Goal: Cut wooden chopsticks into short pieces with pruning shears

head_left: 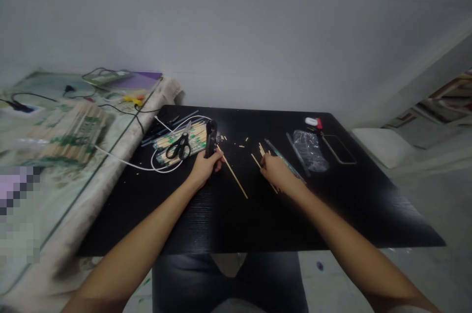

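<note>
My left hand (204, 169) is closed around an upright black tool (211, 137) with a rounded head; its exact kind is unclear. A thin wooden stick (234, 174) slants from beside those fingertips toward the front; whether the fingers pinch it too is hard to see. Farther right, my right hand (275, 169) has its fingers closed on a few thin wooden sticks (261, 149), whose ends show beyond and below the hand. Short cut bits of stick (242, 146) lie between the hands. Black-handled scissors (180, 147) rest on a printed pack of sticks (198, 136) at left.
A white cable (153, 169) loops around the pack on the black table (221, 224). At right are narrow strips (282, 158), a clear plastic wrapper (310, 151), a phone (338, 149) and a white case (311, 121). More packed sticks (79, 128) lie on the left table.
</note>
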`<control>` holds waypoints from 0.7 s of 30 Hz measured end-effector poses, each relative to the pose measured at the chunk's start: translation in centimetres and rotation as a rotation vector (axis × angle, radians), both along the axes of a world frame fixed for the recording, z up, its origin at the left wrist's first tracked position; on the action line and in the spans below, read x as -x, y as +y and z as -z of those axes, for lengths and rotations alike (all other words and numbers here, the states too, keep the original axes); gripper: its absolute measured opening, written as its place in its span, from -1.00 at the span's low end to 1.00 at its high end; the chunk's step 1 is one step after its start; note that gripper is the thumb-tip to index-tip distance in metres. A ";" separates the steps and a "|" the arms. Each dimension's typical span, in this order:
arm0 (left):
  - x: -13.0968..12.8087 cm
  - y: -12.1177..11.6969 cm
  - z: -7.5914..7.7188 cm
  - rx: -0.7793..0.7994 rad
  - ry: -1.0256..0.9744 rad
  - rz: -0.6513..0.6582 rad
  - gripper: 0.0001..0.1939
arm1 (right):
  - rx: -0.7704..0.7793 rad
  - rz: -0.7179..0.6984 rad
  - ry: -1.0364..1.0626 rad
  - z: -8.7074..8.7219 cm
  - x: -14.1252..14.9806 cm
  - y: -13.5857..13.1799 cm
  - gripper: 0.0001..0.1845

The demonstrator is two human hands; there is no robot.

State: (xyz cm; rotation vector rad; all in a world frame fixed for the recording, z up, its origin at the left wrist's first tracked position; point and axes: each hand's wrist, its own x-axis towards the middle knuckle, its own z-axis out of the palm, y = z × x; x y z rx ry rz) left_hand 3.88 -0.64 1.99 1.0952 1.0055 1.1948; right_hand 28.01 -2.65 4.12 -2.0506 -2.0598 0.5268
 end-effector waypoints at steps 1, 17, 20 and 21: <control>0.0 0.0 0.0 -0.001 0.014 0.000 -0.74 | 0.008 -0.008 0.004 -0.2 0.1 0.1 -0.77; -1.2 -0.7 -7.7 -0.665 0.765 -0.048 -0.92 | -0.078 -0.378 0.992 -0.8 4.1 -0.1 -0.88; -1.5 -0.7 -7.2 -0.688 0.778 -0.055 -0.92 | -0.127 -0.376 1.033 0.4 4.2 0.4 -0.81; -1.5 -0.7 -7.0 -0.697 0.777 -0.052 -0.92 | -0.149 -0.379 1.008 0.7 4.1 0.5 -0.81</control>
